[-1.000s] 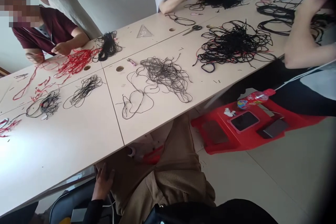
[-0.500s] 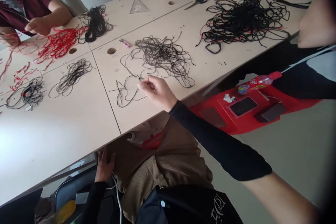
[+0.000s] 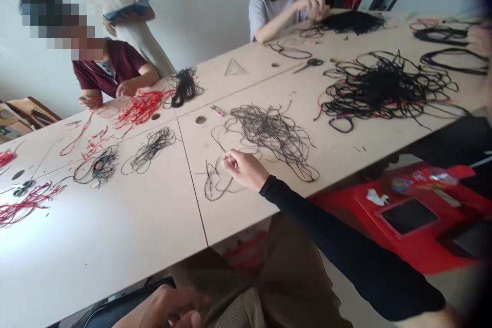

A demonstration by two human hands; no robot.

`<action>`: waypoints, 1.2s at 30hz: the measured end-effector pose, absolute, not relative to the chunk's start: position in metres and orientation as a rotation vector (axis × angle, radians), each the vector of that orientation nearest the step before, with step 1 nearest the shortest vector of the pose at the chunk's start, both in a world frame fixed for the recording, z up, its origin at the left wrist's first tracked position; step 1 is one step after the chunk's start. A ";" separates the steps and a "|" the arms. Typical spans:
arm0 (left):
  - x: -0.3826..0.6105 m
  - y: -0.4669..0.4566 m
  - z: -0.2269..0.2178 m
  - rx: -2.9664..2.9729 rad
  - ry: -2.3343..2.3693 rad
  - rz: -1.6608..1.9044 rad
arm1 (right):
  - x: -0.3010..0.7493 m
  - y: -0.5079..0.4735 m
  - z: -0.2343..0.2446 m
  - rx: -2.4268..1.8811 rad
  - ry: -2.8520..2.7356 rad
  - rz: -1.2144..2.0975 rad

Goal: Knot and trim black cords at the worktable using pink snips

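– When looking for the loose cord, where to start?
– Lies thin and dark, just left of and partly under the right hand, with free ends pointing left.
– How to expect it to handle?
– Probably light, limp and quick to snag; best held near a free end, clear of crossing loops.
– Gripped at all?
– Cannot tell; shows only curled fingers, with tips close together beside it.
– And with the left hand?
– Appears low and blurred, with fingers loosely spread, holding nothing visible.
– Anything further out?
– Look just beyond the right hand for a thin dark tangle, far right for a thick black pile, and far left for a red heap.
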State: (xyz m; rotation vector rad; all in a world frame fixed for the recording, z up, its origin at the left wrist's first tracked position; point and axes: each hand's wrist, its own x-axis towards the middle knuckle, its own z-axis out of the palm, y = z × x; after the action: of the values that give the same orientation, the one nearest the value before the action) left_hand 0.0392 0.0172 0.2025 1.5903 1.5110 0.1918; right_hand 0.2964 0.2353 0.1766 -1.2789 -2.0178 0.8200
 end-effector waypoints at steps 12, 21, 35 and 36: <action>0.071 0.245 0.171 1.277 1.558 1.368 | 0.253 0.285 0.179 -1.053 -2.275 1.076; 0.077 0.252 0.165 1.346 1.503 1.294 | 0.236 0.308 0.165 -0.780 -1.834 1.323; 0.073 0.258 0.163 1.245 1.409 1.368 | 0.239 0.308 0.180 -0.844 -1.780 1.377; 0.072 0.258 0.163 1.242 1.409 1.374 | 0.240 0.308 0.180 -0.847 -1.779 1.374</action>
State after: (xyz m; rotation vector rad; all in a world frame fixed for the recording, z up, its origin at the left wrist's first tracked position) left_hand 0.0724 0.2576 0.1633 1.2418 1.4092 1.3740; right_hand 0.2395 0.3081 0.1797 -0.8473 -1.7792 1.3739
